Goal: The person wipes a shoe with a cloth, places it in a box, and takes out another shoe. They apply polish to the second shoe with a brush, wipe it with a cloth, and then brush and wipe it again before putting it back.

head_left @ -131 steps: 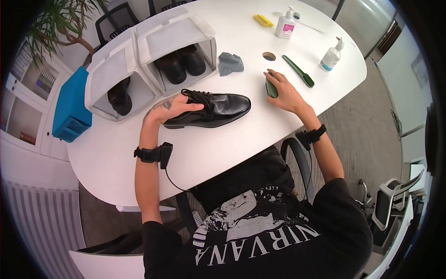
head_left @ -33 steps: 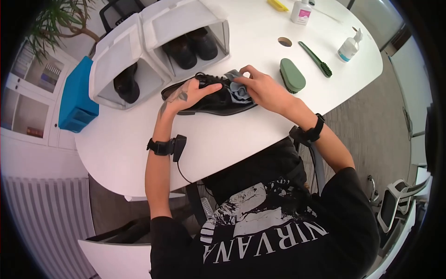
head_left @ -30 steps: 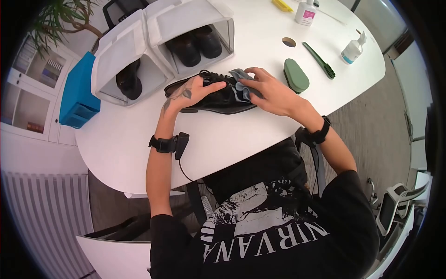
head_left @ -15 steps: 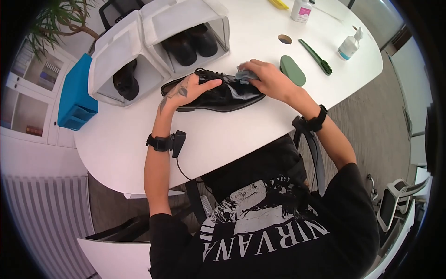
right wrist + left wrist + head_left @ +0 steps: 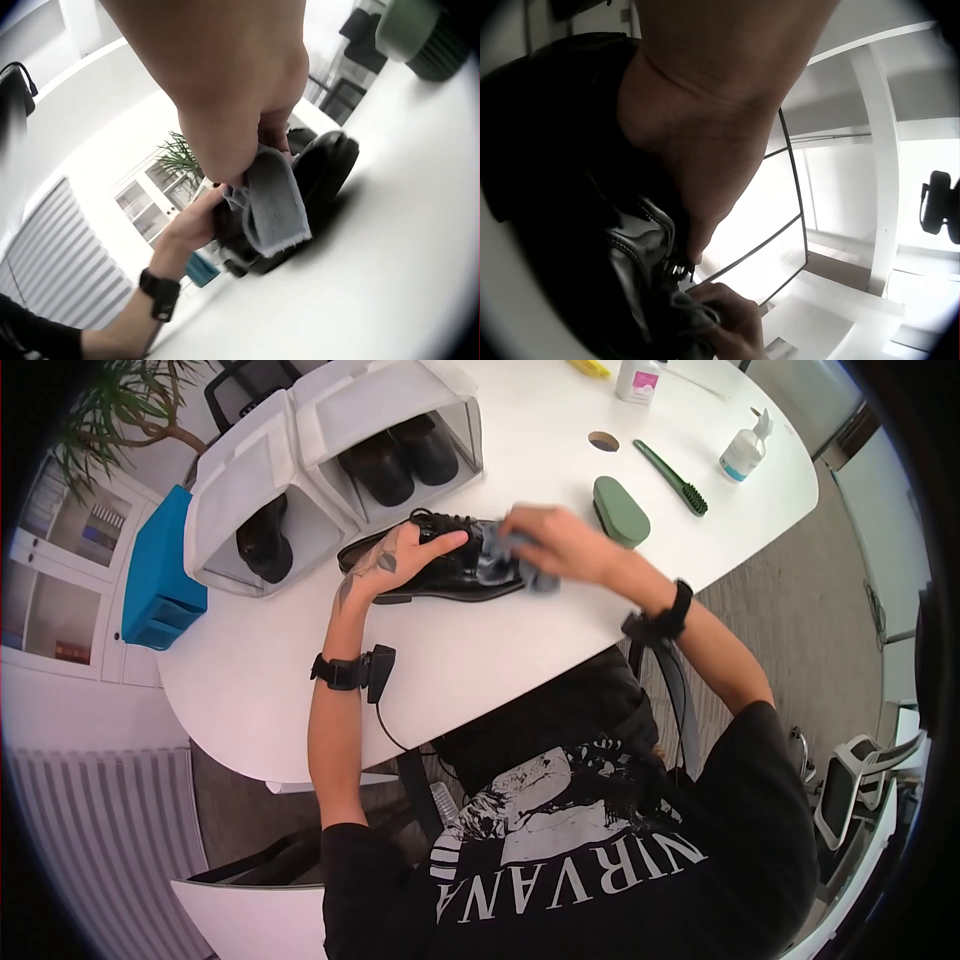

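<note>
A glossy black lace-up dress shoe (image 5: pixel 450 580) lies sideways on the white table, toe to the right. My left hand (image 5: pixel 395 555) grips it near the opening, thumb along the laces; its other fingers are hidden behind the shoe in the head view. Over the front of the shoe, my right hand (image 5: pixel 560 545) holds a grey-blue cloth (image 5: pixel 494 560), blurred by motion. The right wrist view shows this cloth (image 5: pixel 276 206) bunched under the fingers, one frayed flap hanging down by the shoe.
Two white shoe boxes (image 5: pixel 390 395) with black shoes inside stand behind. A green oval brush (image 5: pixel 622 515) and a long-handled green brush (image 5: pixel 672 478) lie at the right, near a teal-labelled pump bottle (image 5: pixel 742 455) and a pink-labelled bottle (image 5: pixel 638 380). A blue box (image 5: pixel 165 570) is at far left.
The right hand has set down the green oval brush and taken up the cloth, which now moves back and forth over the shoe's front. The left hand keeps its grip.
</note>
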{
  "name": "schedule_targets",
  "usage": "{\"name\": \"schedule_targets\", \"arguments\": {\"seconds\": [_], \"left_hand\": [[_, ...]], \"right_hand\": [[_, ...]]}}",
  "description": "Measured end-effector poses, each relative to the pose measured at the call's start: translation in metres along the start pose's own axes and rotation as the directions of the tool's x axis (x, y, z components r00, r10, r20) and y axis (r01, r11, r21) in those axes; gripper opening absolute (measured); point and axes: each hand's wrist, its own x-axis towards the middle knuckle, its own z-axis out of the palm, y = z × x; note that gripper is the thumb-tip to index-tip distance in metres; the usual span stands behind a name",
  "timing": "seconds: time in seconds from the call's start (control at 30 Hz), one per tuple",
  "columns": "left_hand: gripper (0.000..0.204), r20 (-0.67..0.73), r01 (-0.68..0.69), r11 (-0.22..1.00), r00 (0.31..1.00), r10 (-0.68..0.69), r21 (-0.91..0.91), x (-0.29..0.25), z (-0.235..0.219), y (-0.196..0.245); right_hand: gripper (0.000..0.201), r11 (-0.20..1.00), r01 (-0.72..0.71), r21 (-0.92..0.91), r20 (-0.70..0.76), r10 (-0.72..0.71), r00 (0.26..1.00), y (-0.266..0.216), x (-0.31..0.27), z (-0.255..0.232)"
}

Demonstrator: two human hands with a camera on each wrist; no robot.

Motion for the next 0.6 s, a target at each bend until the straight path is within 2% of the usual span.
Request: {"name": "schedule_targets", "arguments": {"seconds": [0.03, 0.07, 0.17, 0.2, 0.3, 0.33, 0.43, 0.47, 0.5, 0.57, 0.6], "left_hand": [[0.064, 0.000, -0.037, 0.998, 0.999, 0.037, -0.056, 0.001, 0.002, -0.002], [0.064, -0.006, -0.081, 0.990, 0.997, 0.081, -0.112, 0.010, 0.009, -0.019], [0.063, -0.035, -0.003, 0.999, 0.999, 0.005, 0.051, 0.006, 0.005, -0.008], [0.064, -0.045, 0.073, 0.989, 0.997, -0.068, 0.127, 0.011, 0.006, -0.012], [0.067, 0.013, 0.075, 0.994, 0.997, -0.077, 0.078, 0.003, -0.001, -0.002], [0.068, -0.034, -0.005, 1.000, 0.999, 0.006, 0.018, 0.017, 0.011, -0.033], [0.065, -0.034, 0.079, 0.983, 0.997, -0.075, 0.164, 0.007, 0.001, -0.009], [0.061, -0.031, 0.068, 0.992, 0.997, -0.065, 0.107, 0.007, 0.003, -0.010], [0.061, -0.025, 0.046, 0.995, 0.999, -0.044, 0.083, 0.009, 0.005, -0.016], [0.060, -0.007, 0.006, 0.999, 1.000, -0.006, 0.037, 0.015, 0.007, -0.025], [0.061, -0.013, 0.016, 1.000, 1.000, -0.015, 0.011, 0.012, 0.008, -0.024]], "right_hand": [[0.023, 0.999, -0.049, -0.020, -0.067, 0.048, 0.997, 0.006, 0.005, -0.004], [0.022, 0.999, -0.021, -0.037, -0.057, 0.019, 0.998, 0.001, 0.006, -0.004], [0.023, 0.966, 0.206, -0.157, -0.006, -0.210, 0.978, -0.013, -0.008, 0.013], [0.027, 0.973, 0.190, -0.134, -0.026, -0.195, 0.980, -0.009, -0.009, 0.009], [0.028, 0.974, -0.083, -0.211, -0.106, 0.062, 0.992, 0.018, -0.005, -0.016], [0.030, 0.992, -0.092, -0.092, -0.087, 0.084, 0.993, 0.012, -0.011, -0.016], [0.027, 0.991, 0.132, 0.032, 0.091, -0.134, 0.987, -0.021, -0.028, 0.001], [0.027, 0.991, 0.127, -0.032, 0.097, -0.123, 0.988, -0.021, -0.030, 0.002], [0.026, 0.998, 0.026, -0.052, 0.022, -0.025, 0.999, -0.015, -0.025, -0.002], [0.025, 0.981, -0.184, -0.063, -0.130, 0.174, 0.976, 0.006, -0.011, -0.013], [0.024, 0.978, -0.199, -0.055, -0.111, 0.192, 0.975, 0.008, -0.010, -0.011]]}}
